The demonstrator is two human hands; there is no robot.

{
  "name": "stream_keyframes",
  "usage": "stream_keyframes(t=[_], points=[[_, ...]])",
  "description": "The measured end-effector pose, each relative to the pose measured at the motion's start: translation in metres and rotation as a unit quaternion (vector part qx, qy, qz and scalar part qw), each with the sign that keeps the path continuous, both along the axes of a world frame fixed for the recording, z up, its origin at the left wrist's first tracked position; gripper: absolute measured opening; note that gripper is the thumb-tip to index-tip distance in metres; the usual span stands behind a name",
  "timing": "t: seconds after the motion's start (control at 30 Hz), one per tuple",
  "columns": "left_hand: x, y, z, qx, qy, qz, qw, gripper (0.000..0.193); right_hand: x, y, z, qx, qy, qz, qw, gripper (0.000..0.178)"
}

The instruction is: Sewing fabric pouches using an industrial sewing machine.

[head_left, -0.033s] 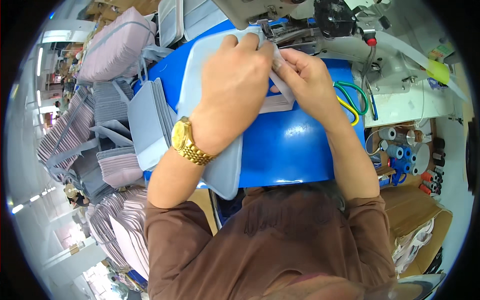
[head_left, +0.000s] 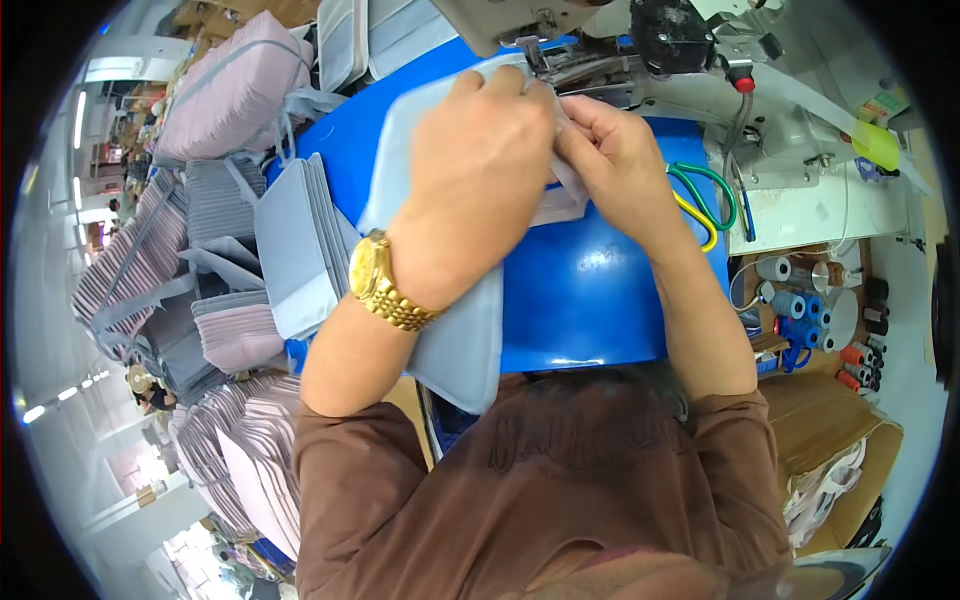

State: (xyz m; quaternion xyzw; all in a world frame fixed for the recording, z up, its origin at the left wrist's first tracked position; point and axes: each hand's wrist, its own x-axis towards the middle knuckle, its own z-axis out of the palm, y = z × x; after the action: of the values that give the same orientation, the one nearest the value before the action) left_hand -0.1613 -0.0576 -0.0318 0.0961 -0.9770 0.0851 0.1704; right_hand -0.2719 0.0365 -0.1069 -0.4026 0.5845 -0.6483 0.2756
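l hand (head_left: 488, 150) on panel (head_left: 458, 350), can't tell grip; r hand (head_left: 612, 160) pinching strip (head_left: 572, 184); scissors (head_left: 733, 203) r, stacks (head_left: 298, 250) l

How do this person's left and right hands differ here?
The left hand has a gold watch at its wrist; the right hand's wrist is bare. The left hand lies across the grey panel, back upward; the right hand, beside it, pinches the pale strip. Both are ungloved, near the sewing machine.
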Motion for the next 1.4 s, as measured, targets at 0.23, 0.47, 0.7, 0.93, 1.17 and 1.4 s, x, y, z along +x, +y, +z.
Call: stream_keyframes(t=[0.23,0.47,0.7,0.93,1.17,1.4], points=[[0.011,0.022,-0.004,0.165,0.022,0.060,0.984,0.036,-0.013,0.005,-0.017,-0.040,-0.015,0.041,0.998,0.025],[0.121,0.110,-0.117,0.249,0.080,-0.105,0.960,0.073,-0.009,0.003,-0.018,-0.047,-0.151,0.139,0.978,0.027],[0.120,0.113,-0.071,0.209,0.082,-0.160,0.961,0.043,-0.011,0.004,-0.016,-0.051,-0.161,0.123,0.978,0.027],[0.103,0.084,-0.018,0.159,0.027,-0.186,0.969,0.045,-0.016,0.003,-0.012,-0.046,-0.134,0.158,0.977,0.030],[0.090,0.053,-0.005,0.141,-0.011,-0.179,0.974,0.052,-0.014,0.001,-0.015,-0.059,-0.125,0.137,0.981,0.029],[0.075,0.022,-0.006,0.092,0.002,-0.172,0.981,0.050,-0.015,-0.001,-0.018,-0.032,-0.103,0.115,0.988,0.027]])
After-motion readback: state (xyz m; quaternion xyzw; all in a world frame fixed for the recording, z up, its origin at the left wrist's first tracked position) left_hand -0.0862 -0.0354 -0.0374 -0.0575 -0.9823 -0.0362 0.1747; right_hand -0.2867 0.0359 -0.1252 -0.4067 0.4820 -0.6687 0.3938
